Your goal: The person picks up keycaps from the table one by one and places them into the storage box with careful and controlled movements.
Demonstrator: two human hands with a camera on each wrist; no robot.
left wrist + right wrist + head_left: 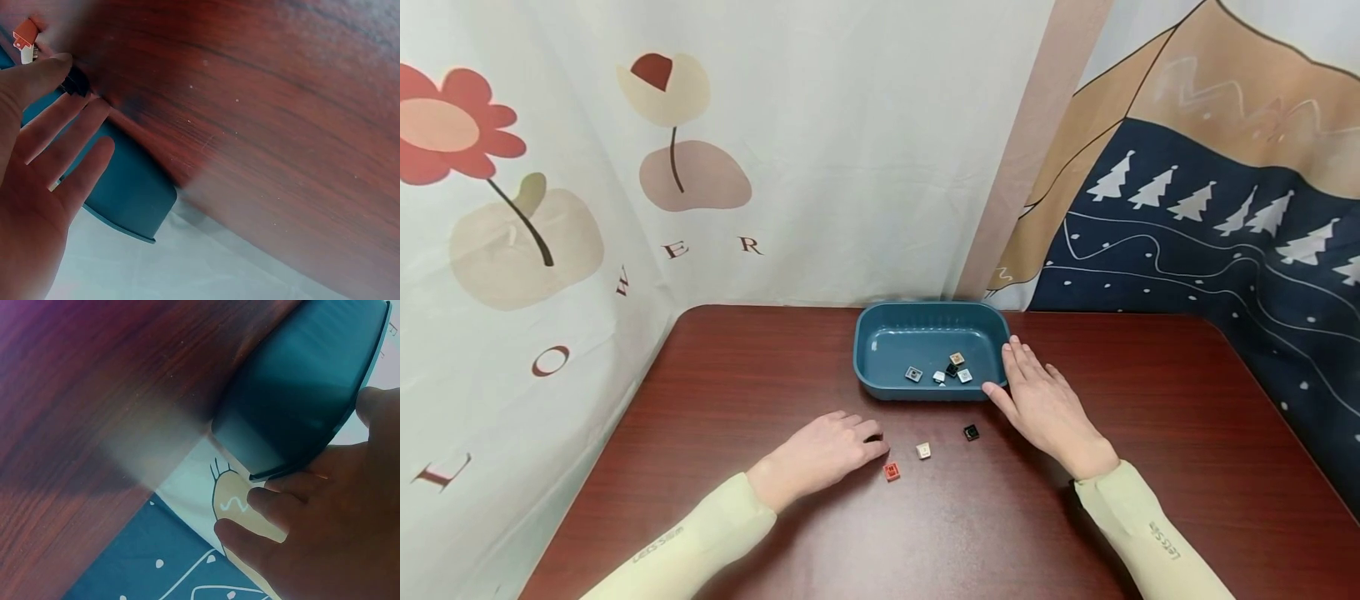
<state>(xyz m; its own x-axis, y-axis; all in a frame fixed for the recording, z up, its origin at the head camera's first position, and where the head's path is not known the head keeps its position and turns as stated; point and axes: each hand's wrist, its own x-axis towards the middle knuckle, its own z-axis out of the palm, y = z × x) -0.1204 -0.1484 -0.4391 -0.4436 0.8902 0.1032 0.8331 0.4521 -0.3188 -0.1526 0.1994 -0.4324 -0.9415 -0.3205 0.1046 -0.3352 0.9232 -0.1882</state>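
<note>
A black keycap (76,81) is pinched between the thumb and fingertips of my left hand (829,450), low over the table in front of the tray. Beside that hand lie a red keycap (891,472) and a white keycap (923,451). Another black keycap (972,432) rests farther right, near the tray's front. My right hand (1047,408) touches the right end of the blue tray (868,385) with its fingers extended, the thumb at the front rim. Inside the tray are several keycaps, among them a grey keycap (913,374) and a tan keycap (957,358).
The dark red wooden table (760,367) has rounded back corners. Behind it hangs a pale curtain (850,167) with printed flowers, and a navy and tan printed cloth (1187,233) hangs at the right.
</note>
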